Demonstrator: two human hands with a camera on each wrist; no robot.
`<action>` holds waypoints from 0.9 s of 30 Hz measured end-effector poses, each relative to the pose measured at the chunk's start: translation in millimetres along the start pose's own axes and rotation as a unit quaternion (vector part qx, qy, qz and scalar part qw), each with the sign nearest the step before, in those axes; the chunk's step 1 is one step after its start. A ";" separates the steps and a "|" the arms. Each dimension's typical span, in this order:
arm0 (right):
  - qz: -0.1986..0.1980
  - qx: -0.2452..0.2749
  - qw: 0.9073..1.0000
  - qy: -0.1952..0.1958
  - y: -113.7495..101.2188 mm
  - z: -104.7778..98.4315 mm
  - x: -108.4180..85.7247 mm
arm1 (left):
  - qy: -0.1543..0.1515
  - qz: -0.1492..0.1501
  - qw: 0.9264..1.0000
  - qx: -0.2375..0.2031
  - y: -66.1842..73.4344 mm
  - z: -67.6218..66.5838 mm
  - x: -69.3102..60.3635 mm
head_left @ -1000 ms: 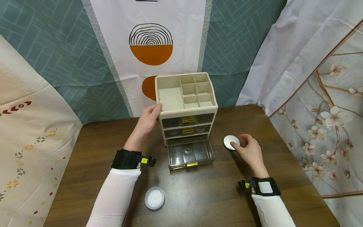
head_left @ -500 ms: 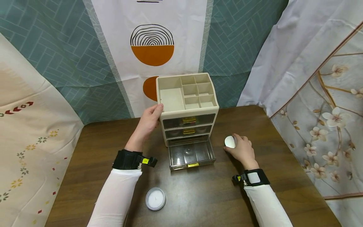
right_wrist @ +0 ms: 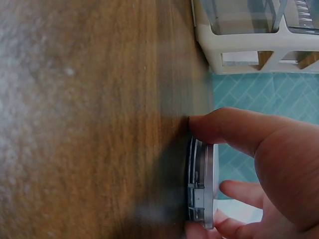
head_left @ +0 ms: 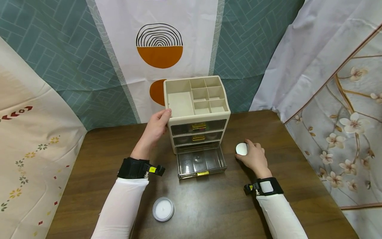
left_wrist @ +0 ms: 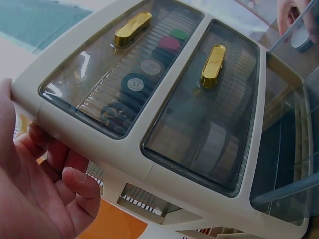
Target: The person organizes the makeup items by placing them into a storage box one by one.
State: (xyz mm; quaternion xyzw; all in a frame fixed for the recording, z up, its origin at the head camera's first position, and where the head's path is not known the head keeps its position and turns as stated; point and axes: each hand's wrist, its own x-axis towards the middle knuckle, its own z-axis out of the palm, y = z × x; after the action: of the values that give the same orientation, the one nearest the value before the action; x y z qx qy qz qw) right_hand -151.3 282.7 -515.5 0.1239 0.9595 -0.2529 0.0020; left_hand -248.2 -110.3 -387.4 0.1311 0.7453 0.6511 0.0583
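My left hand (head_left: 156, 124) grips the left front edge of a cream drawer organizer (head_left: 197, 115), thumb at its top rim and fingers curled against its side in the left wrist view. The organizer's bottom drawer (head_left: 201, 159), clear grey with a gold handle, is pulled out, and nothing shows in it. To the right, my right hand (head_left: 254, 157) pinches a small round case (head_left: 241, 149) with a white top, perhaps a compact. In the right wrist view the case (right_wrist: 201, 186) lies flat at the wooden surface, thumb and fingers on opposite sides of its rim.
A round tub (head_left: 163, 209) with a white inside stands on the wooden table (head_left: 206, 205) near the front. Upper drawers with gold handles (left_wrist: 133, 29) hold several small items. Patterned cloths (head_left: 250, 43) hang behind and at both sides.
My right hand has moved left and closed round the white-topped case, now pinching it by the rim. The left hand keeps its grip on the organizer.
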 end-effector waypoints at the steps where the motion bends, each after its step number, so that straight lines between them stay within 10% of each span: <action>1: 0.000 -0.001 1.000 0.000 0.1 0.0 -0.1 | -0.002 0.000 1.000 0.002 0.1 -0.1 0.0; 27: -0.039 0.001 0.999 -0.018 -21.7 -13.6 -20.1 | -0.002 -0.007 1.000 0.002 2.3 0.5 -1.1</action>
State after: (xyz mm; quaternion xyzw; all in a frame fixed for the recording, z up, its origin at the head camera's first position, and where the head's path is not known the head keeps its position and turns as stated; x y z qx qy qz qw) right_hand -136.2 266.3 -491.8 0.0821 0.9632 -0.2559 0.0095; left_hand -246.7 -109.9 -385.3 0.1275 0.7476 0.6487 0.0636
